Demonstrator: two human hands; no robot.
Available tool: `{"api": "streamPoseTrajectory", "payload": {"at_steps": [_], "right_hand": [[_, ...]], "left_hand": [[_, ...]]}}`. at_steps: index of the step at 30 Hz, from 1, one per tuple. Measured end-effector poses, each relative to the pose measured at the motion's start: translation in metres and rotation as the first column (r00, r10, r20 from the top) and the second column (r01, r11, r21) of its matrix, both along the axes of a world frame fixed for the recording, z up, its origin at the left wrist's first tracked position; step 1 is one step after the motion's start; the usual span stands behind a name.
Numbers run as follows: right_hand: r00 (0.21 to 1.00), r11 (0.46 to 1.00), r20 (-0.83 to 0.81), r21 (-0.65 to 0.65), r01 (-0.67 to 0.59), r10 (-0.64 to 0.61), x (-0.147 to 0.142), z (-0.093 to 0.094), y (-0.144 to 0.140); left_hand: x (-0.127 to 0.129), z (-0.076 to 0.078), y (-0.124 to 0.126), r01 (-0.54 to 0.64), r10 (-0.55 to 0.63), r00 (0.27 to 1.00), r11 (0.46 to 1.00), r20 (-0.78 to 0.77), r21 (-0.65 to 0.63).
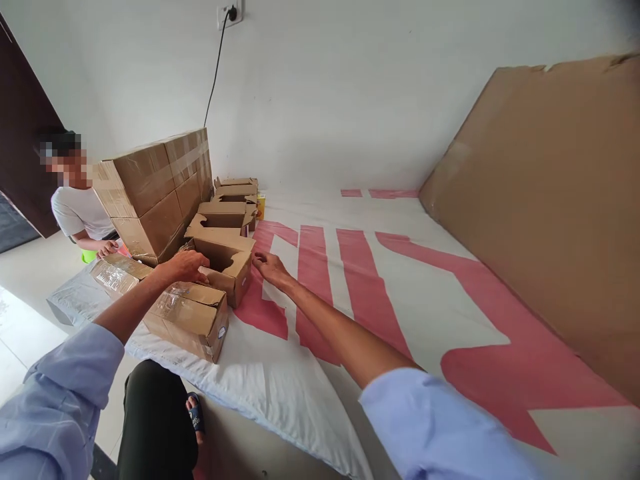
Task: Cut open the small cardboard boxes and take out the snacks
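Both hands reach an open box [226, 261] at centre left of the frame: the left hand [186, 265] rests on its near left edge, fingers curled over it, while the right hand [270, 268] lies beside its right wall, fingers extended. A taped box [193, 319] sits just below; a stack [155, 190] rises behind.

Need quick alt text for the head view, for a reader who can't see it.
Both hands reach an open cardboard box on a white-and-red sheet: left hand on its near side, right hand flat beside it. A co-worker sits behind stacked taped cartons.
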State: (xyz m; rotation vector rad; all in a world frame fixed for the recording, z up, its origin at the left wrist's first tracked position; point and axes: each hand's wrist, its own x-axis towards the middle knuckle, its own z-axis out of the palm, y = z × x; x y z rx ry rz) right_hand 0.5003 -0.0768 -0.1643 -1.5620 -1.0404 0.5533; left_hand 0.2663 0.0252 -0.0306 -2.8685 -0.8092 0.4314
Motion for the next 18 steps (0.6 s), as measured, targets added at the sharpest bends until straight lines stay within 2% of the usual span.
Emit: {"api": "streamPoseTrajectory", "payload": {"at_steps": [3,6,9,11,14,16,18], "right_hand": [[1.0,0.999,0.01,-0.035,0.007,-0.007,-0.008,0.008,-0.067],[0.999,1.0,0.039,-0.011,-0.029,0.029,-0.027,0.006,-0.154],[0.987,0.998,0.148,-0.008,-0.059,0.059,-0.041,-0.009,-0.235],[0.973,1.0,0.232,-0.012,-0.007,0.009,-0.043,-0.027,-0.274],[0.942,0.997,0.328,0.023,0.069,-0.073,-0.035,-0.06,-0.305],[0.919,0.996,0.384,0.056,0.076,-0.091,-0.029,-0.077,-0.31],[0.9,0.995,0.427,0.078,0.058,-0.086,-0.024,-0.087,-0.309]], "left_hand": [[0.011,-0.004,-0.012,-0.068,0.072,0.996,0.996,-0.056,0.061],[0.02,-0.007,-0.017,-0.169,0.175,0.983,0.979,-0.047,0.11],[0.03,-0.008,-0.015,-0.229,0.233,0.972,0.963,-0.012,0.145],[0.038,-0.008,-0.012,-0.258,0.26,0.966,0.952,0.01,0.164],[0.049,-0.008,-0.004,-0.273,0.273,0.962,0.943,0.026,0.189],[0.056,-0.008,0.003,-0.264,0.265,0.964,0.943,0.023,0.204],[0.062,-0.007,0.012,-0.248,0.25,0.968,0.945,0.016,0.214]]}}
